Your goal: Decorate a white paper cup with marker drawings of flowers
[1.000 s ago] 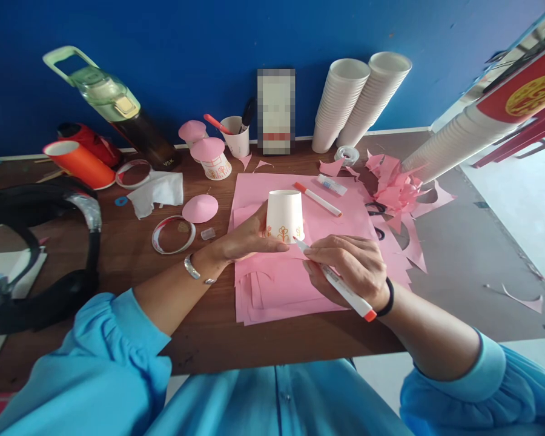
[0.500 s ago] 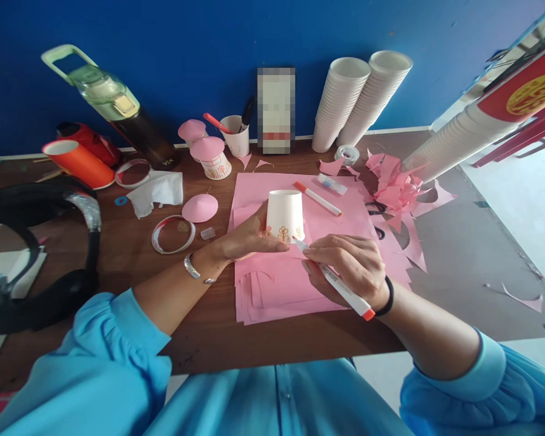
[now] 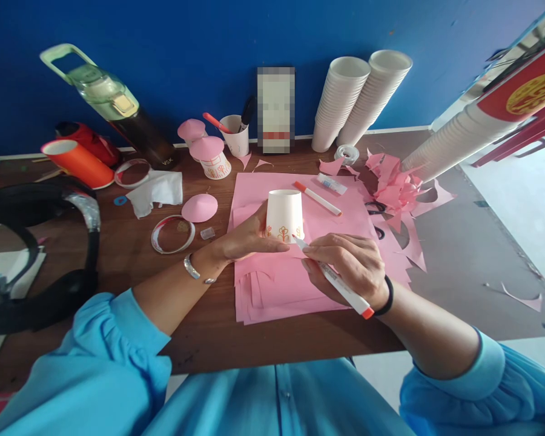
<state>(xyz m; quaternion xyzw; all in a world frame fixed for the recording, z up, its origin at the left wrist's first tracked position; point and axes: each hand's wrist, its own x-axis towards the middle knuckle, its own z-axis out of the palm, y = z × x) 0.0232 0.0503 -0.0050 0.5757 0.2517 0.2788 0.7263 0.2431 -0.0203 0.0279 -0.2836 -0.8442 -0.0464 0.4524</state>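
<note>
My left hand (image 3: 257, 236) is wrapped round the left side of a white paper cup (image 3: 284, 209), which stands upside down with orange flowers drawn near its rim. My right hand (image 3: 347, 266) grips a white marker (image 3: 340, 284) with an orange end, its tip at the drawn band on the cup's lower right. Beneath both hands lie stacked pink sheets (image 3: 281, 290). A second marker (image 3: 318, 198) rests on the paper behind the cup, beside a small glue tube (image 3: 332, 184).
Pink-roofed cups (image 3: 215, 166), a pen cup (image 3: 237, 142) and a phone (image 3: 276, 109) stand at the back. Cup stacks (image 3: 340, 103) and pink scraps (image 3: 397, 184) are to the right. Headphones (image 3: 91, 242), a bottle (image 3: 140, 136) and tape rolls (image 3: 154, 242) lie left.
</note>
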